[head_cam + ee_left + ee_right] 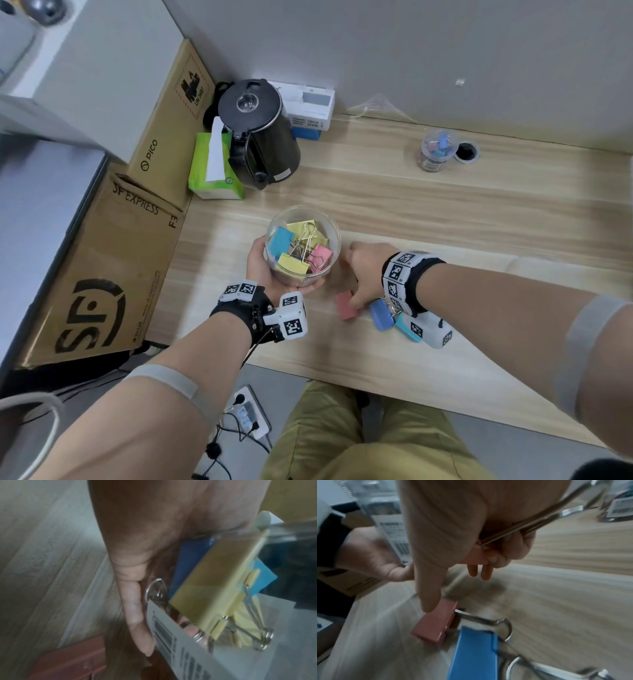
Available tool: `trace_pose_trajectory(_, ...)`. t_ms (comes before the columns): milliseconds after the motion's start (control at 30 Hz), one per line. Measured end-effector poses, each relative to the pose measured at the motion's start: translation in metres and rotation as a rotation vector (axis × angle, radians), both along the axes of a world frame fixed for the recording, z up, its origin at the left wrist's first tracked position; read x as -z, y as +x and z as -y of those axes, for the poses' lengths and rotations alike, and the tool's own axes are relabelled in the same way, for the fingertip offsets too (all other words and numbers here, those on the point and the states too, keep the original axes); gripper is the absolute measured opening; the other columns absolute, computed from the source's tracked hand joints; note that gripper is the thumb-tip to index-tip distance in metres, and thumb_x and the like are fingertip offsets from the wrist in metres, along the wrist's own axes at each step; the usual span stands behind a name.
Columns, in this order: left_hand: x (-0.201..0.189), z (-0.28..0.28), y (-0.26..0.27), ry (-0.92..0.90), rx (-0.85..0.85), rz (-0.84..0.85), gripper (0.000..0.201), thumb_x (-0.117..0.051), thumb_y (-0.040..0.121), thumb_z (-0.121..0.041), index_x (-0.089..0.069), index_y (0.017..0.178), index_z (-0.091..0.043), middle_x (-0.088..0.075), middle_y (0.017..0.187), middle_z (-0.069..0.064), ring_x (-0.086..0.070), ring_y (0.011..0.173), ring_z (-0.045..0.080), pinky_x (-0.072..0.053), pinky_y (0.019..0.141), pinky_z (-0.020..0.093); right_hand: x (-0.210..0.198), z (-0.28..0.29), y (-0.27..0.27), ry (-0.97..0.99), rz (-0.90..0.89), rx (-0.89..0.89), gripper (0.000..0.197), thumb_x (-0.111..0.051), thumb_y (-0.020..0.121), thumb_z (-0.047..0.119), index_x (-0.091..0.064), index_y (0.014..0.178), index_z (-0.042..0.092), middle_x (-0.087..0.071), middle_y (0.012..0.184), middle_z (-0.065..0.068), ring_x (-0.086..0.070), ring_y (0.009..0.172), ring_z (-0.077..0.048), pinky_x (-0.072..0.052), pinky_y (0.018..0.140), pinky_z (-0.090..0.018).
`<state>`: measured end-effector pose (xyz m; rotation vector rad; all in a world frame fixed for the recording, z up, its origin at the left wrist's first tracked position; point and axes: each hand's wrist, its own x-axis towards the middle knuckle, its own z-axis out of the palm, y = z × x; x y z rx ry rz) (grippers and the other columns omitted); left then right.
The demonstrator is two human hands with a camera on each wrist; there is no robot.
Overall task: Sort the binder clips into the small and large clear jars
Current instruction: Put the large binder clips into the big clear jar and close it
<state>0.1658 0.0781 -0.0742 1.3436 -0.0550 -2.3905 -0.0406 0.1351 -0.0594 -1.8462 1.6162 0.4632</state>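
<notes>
My left hand (262, 265) grips the large clear jar (337, 249) from its left side, just above the table's near part. Several large yellow, blue and pink binder clips (297, 247) lie inside; a yellow one (211, 601) shows through the wall by my fingers (137, 622). My right hand (364, 272), right of the jar, pinches a pink clip (478, 557) in curled fingers; its wire handles (544, 519) stick out. The thumb touches a second pink clip (436, 623) lying on the table (346, 305). A blue clip (381, 314) (476, 654) and a light-blue one (407, 330) lie beside it.
The small clear jar (436, 150) with small clips stands far back right, next to a cable hole (466, 152). A black kettle (260, 137), a green tissue pack (212, 168) and a white box (310, 109) crowd the back left. Cardboard boxes (113, 260) line the table's left edge.
</notes>
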Motion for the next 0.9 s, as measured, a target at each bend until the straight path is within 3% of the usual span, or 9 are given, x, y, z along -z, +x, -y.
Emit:
trace_pose_trajectory(100, 0.006, 0.000, 0.003, 0.012, 0.008, 0.014, 0.082, -0.053, 0.079, -0.062, -0.055, 0.143, -0.011, -0.057, 0.140, 0.027, -0.053, 0.128, 0.052, -0.053, 0.090, 0.056, 0.012, -0.011, 0.015, 0.005, -0.024, -0.112, 0.072, -0.075, 0.049, 0.061, -0.052, 0.105, 0.022, -0.049, 0.100, 0.002, -0.056, 0.071, -0.022, -0.045, 0.058, -0.031)
trace_pose_trajectory(200, 0.009, 0.002, 0.005, 0.013, 0.011, 0.027, 0.083, -0.051, 0.079, -0.063, -0.055, 0.144, -0.010, -0.057, 0.140, 0.028, -0.052, 0.129, 0.052, -0.053, 0.091, 0.056, 0.018, -0.018, 0.027, -0.050, -0.043, -0.150, 0.053, -0.071, 0.068, 0.046, -0.054, 0.112, 0.021, -0.050, 0.108, -0.002, -0.060, 0.075, -0.028, -0.039, 0.057, -0.032)
trace_pose_trajectory(300, 0.007, 0.003, 0.003, 0.007, 0.001, 0.032, 0.081, -0.050, 0.081, -0.063, -0.056, 0.143, -0.010, -0.058, 0.138, 0.028, -0.055, 0.126, 0.053, -0.053, 0.090, 0.056, 0.008, -0.012, 0.025, -0.070, -0.054, -0.098, 0.042, -0.067, 0.077, 0.040, -0.056, 0.111, 0.019, -0.053, 0.107, -0.003, -0.063, 0.085, -0.029, -0.037, 0.059, -0.033)
trace_pose_trajectory(400, 0.000, 0.007, -0.002, 0.001, -0.013, 0.034, 0.078, -0.051, 0.082, -0.061, -0.059, 0.139, -0.009, -0.060, 0.135, 0.028, -0.057, 0.122, 0.054, -0.055, 0.088, 0.056, -0.010, 0.008, 0.001, -0.102, 0.006, 0.066, 0.024, -0.068, 0.075, 0.028, -0.057, 0.096, 0.025, -0.057, 0.097, 0.002, -0.064, 0.085, -0.025, -0.044, 0.061, -0.031)
trace_pose_trajectory(600, -0.016, 0.014, -0.023, -0.013, -0.012, 0.057, 0.076, -0.052, 0.082, -0.060, -0.061, 0.136, -0.008, -0.063, 0.131, 0.029, -0.061, 0.117, 0.052, -0.056, 0.087, 0.053, -0.061, 0.049, -0.065, -0.331, 0.139, 0.191, 0.042, -0.068, 0.076, 0.027, -0.051, 0.114, 0.027, -0.055, 0.106, 0.002, -0.061, 0.089, -0.026, -0.050, 0.069, -0.034)
trace_pose_trajectory(700, -0.021, 0.016, -0.035, -0.023, 0.006, 0.087, 0.076, -0.051, 0.082, -0.061, -0.062, 0.135, -0.007, -0.065, 0.128, 0.029, -0.061, 0.118, 0.049, -0.057, 0.085, 0.054, -0.097, 0.064, -0.073, -0.415, 0.234, 0.102, 0.049, -0.069, 0.076, 0.015, -0.054, 0.121, 0.027, -0.056, 0.115, 0.005, -0.056, 0.098, -0.018, -0.040, 0.070, -0.028)
trace_pose_trajectory(800, -0.026, 0.015, -0.047, -0.009, 0.019, 0.116, 0.078, -0.053, 0.080, -0.062, -0.062, 0.135, -0.007, -0.067, 0.126, 0.027, -0.067, 0.106, 0.045, -0.058, 0.081, 0.055, -0.126, 0.069, -0.055, -0.375, 0.223, -0.166, 0.052, -0.065, 0.078, 0.005, -0.055, 0.124, 0.029, -0.054, 0.118, 0.008, -0.053, 0.101, -0.015, -0.036, 0.068, -0.028)
trace_pose_trajectory(900, -0.031, 0.012, -0.059, 0.001, 0.061, 0.113, 0.074, -0.054, 0.080, -0.060, -0.064, 0.132, -0.008, -0.070, 0.122, 0.024, -0.073, 0.095, 0.044, -0.058, 0.078, 0.055, -0.131, 0.067, -0.037, -0.275, 0.151, -0.424, 0.053, -0.067, 0.080, 0.007, -0.054, 0.127, 0.028, -0.050, 0.121, 0.007, -0.051, 0.103, -0.016, -0.033, 0.070, -0.029)
